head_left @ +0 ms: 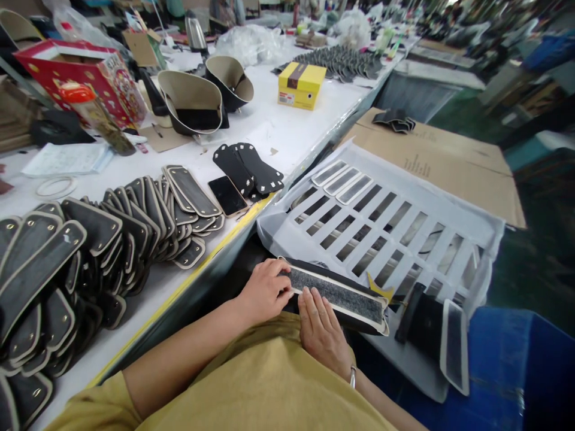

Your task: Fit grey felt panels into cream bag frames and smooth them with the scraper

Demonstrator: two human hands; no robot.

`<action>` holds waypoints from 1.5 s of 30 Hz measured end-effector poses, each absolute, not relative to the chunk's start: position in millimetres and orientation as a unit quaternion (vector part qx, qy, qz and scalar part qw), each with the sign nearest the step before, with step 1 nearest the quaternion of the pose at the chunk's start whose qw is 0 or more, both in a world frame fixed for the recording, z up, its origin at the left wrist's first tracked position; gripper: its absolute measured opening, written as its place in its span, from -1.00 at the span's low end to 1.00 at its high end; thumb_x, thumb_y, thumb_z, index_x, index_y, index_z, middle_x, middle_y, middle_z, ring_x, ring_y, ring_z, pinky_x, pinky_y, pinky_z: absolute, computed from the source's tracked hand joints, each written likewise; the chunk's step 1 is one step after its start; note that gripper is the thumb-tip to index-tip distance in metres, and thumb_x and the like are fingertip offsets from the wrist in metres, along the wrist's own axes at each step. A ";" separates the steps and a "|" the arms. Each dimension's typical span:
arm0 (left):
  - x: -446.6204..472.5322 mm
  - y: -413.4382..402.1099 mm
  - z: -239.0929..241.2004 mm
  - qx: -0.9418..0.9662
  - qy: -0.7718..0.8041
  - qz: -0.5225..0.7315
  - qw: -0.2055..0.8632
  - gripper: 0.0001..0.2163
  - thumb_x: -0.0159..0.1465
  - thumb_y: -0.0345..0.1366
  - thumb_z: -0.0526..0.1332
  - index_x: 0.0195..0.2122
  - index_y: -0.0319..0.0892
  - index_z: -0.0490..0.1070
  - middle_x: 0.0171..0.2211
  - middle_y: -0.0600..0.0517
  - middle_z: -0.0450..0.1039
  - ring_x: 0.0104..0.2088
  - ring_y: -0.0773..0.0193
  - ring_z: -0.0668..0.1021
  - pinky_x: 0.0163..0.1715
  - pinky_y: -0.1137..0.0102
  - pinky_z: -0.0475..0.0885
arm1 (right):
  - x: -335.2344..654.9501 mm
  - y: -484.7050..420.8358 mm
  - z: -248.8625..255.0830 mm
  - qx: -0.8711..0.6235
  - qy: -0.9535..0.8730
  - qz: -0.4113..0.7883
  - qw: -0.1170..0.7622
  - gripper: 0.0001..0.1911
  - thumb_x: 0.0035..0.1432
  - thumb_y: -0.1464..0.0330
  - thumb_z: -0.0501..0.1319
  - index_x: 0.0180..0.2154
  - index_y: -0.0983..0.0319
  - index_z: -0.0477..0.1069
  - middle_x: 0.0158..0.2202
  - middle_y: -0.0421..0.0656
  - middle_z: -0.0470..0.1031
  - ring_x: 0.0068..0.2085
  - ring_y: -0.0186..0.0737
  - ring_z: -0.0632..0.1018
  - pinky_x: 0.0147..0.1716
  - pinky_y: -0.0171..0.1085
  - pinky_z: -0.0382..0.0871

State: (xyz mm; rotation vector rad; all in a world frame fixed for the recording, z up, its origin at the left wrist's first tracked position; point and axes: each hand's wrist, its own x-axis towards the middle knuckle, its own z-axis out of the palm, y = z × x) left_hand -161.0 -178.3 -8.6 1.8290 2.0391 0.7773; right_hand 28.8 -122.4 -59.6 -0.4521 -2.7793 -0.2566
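Observation:
A long grey felt strip with pale edging (341,291) lies over a black panel (372,325) in front of my body. At its left end, my left hand (268,291) is closed, its bent fingers and thumb gripping the pale edge. My right hand (322,329) rests flat with fingers straight, the tips touching the strip's near edge. A yellow pointed piece (380,288) sits by the strip's right end. Beyond it is a white slotted plastic tray (309,224) bearing several pale-rimmed strips (342,179).
Dark panels with pale edging and metal studs (135,221) are piled on the white table at left. Near its yellow-taped edge lie a phone (228,196) and black pieces (249,167). A yellow box (302,87) stands farther back. Cardboard (444,155) and a blue bin (498,359) are at right.

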 end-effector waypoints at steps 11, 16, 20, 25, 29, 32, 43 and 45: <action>-201.6 -182.3 -24.7 0.641 0.668 0.341 0.161 -0.96 0.16 -0.34 0.20 -0.41 -0.15 0.42 0.06 -0.01 0.24 0.08 0.16 0.27 0.08 0.22 0.21 | 9.9 -115.5 -62.7 -0.163 -0.969 -0.090 0.161 -0.52 0.11 0.51 0.00 0.10 0.44 0.21 0.19 0.08 0.16 0.21 0.04 0.15 0.13 -0.05 0.14; -191.6 -178.7 -20.1 0.616 0.679 0.354 0.182 -0.92 0.11 -0.46 0.16 -0.51 -0.18 0.34 0.06 -0.01 0.24 0.04 0.19 0.31 0.05 0.26 0.24 | 0.0 -116.7 -63.3 -0.139 -0.972 -0.093 0.167 -0.54 0.12 0.51 0.03 0.09 0.44 0.23 0.18 0.09 0.18 0.21 0.03 0.16 0.13 -0.07 0.14; -182.4 -184.0 -25.9 0.599 0.683 0.369 0.196 -0.90 0.10 -0.49 0.12 -0.52 -0.18 0.27 0.04 -0.02 0.26 0.05 0.19 0.32 0.06 0.25 0.24 | -10.6 -117.2 -61.7 -0.118 -0.974 -0.083 0.174 -0.58 0.15 0.51 0.01 0.06 0.45 0.26 0.16 0.10 0.22 0.19 0.02 0.19 0.12 -0.08 0.16; -174.0 -189.1 -35.1 0.495 0.714 0.448 0.208 -0.76 0.09 -0.46 0.14 -0.20 -0.17 0.25 0.14 -0.12 0.11 0.09 0.16 0.29 -0.01 0.25 0.32 | -20.1 -118.7 -62.4 -0.106 -0.977 -0.073 0.171 -0.59 0.18 0.51 -0.03 0.06 0.46 0.26 0.16 0.11 0.21 0.20 0.04 0.17 0.11 -0.06 0.18; -167.0 -188.4 -38.6 0.427 0.719 0.473 0.278 -0.48 0.08 -0.44 0.15 0.09 -0.10 0.09 0.16 -0.11 0.09 0.05 0.16 0.34 -0.11 0.28 0.39 | -11.3 -114.8 -60.4 -0.096 -0.978 -0.061 0.173 -0.58 0.19 0.51 -0.05 0.08 0.46 0.25 0.17 0.09 0.20 0.21 0.03 0.16 0.12 -0.08 0.17; -163.9 -188.9 -41.9 0.403 0.724 0.462 0.317 -0.43 0.08 -0.40 0.16 0.14 -0.10 0.05 0.12 -0.10 0.16 0.03 0.14 0.35 -0.05 0.20 0.36 | 17.4 -103.5 -52.7 -0.098 -0.984 -0.049 0.140 -0.54 0.20 0.47 -0.05 0.13 0.43 0.18 0.21 0.04 0.14 0.23 0.00 0.12 0.15 -0.09 0.12; -174.6 -185.9 -32.1 0.536 0.709 0.354 0.292 -0.36 0.12 -0.32 0.15 0.23 -0.12 -0.07 0.23 -0.08 0.02 0.20 0.10 0.16 0.20 0.11 0.04 | 115.1 -89.8 -21.4 -0.188 -0.977 -0.064 0.075 -0.48 0.21 0.31 0.03 0.17 0.37 0.13 0.22 0.00 0.12 0.23 -0.04 0.12 0.18 -0.03 0.00; -180.2 -180.6 -22.2 0.557 0.720 0.321 0.263 -0.34 0.10 -0.29 0.18 0.23 -0.15 -0.03 0.24 -0.09 0.01 0.22 0.07 0.13 0.22 0.11 -0.04 | 111.4 -89.7 -12.9 -0.196 -0.977 -0.029 0.081 -0.38 0.17 0.15 0.06 0.16 0.38 0.13 0.22 0.03 0.12 0.23 -0.01 0.12 0.18 0.01 -0.01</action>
